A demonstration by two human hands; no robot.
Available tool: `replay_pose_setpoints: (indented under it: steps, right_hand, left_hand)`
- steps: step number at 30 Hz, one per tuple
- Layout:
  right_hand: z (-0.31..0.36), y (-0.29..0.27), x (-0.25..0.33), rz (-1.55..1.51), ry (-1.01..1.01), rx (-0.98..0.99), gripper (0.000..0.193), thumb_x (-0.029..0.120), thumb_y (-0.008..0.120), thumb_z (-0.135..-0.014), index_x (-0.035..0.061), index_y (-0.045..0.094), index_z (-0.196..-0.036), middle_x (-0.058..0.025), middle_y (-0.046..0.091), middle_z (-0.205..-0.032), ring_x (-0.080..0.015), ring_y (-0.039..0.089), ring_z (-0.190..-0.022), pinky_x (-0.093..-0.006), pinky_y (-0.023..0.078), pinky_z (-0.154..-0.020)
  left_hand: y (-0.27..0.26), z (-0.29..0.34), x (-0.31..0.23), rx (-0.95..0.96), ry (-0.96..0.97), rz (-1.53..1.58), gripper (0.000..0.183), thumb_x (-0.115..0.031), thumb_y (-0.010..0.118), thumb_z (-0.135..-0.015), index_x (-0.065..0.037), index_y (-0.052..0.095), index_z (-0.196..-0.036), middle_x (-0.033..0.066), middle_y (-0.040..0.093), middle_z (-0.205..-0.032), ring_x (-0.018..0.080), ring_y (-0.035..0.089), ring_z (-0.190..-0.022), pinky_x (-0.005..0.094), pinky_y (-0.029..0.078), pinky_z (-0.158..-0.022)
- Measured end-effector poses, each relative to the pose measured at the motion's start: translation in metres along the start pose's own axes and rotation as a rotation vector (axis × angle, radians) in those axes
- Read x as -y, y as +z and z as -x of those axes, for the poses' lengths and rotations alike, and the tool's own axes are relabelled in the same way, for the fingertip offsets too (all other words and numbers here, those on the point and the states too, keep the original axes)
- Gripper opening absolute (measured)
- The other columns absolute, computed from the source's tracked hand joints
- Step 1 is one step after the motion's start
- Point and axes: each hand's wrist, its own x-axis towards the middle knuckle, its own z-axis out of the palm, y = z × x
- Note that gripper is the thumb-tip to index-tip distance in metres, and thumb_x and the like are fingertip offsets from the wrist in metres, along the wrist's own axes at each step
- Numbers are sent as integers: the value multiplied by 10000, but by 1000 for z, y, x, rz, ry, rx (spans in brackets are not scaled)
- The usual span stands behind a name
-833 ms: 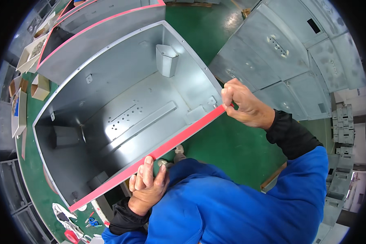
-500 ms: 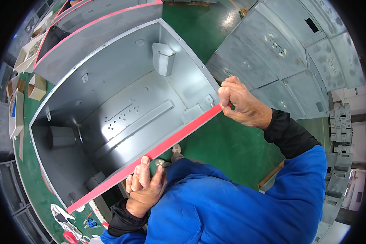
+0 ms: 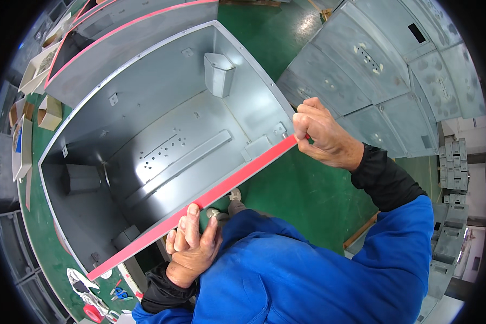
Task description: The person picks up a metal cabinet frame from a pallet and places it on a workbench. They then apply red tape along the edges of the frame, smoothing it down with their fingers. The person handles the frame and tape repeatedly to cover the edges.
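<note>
Keeping the red strip flush along the near rim of the grey metal box calls, I'd judge, for even tension — the right hand pinches its end at the corner, fingers curled tight, while the left hand, fingers loosely unfurled, touches it midway.

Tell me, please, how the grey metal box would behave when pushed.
The grey metal box is probably stiff: it looks made of sheet metal. It may be heavy, being far larger than the left hand. It would hardly roll, having broad sides and distinct corners.
</note>
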Motion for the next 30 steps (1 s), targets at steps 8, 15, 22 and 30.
replay_pose_setpoints:
  steps: [8,15,22,30]
  right_hand:
    - [33,-6,-28,143,186,-221,132,20,551,-768,41,425,-803,-73,452,-727,-259,438,-702,-366,367,-768]
    - [114,119,-48,-194,686,-391,115,120,505,-847,25,441,-847,-154,496,-858,-336,459,-836,-418,371,-743]
    - [177,230,-16,-692,852,-207,122,163,418,-888,45,397,-871,-110,412,-864,-265,398,-800,-368,355,-737]
    - [266,249,-66,-720,1299,-364,106,179,337,-908,73,337,-899,-35,293,-830,-168,309,-746,-297,329,-730]
  left_hand:
    - [9,-49,-31,86,58,-30,535,-299,704,-662,-184,511,-1148,110,375,-1419,233,303,-1221,356,157,-1001]
    - [64,-130,-87,-84,193,-166,316,-321,536,-795,-212,578,-1089,54,434,-1378,188,382,-1193,371,217,-1022]
    - [84,-170,-119,-39,356,147,300,-273,595,-735,-104,528,-974,58,523,-1006,231,426,-1050,421,325,-883]
    - [90,-40,-87,414,-230,1101,320,-169,586,-774,-55,489,-1058,120,527,-971,298,425,-955,435,309,-865]
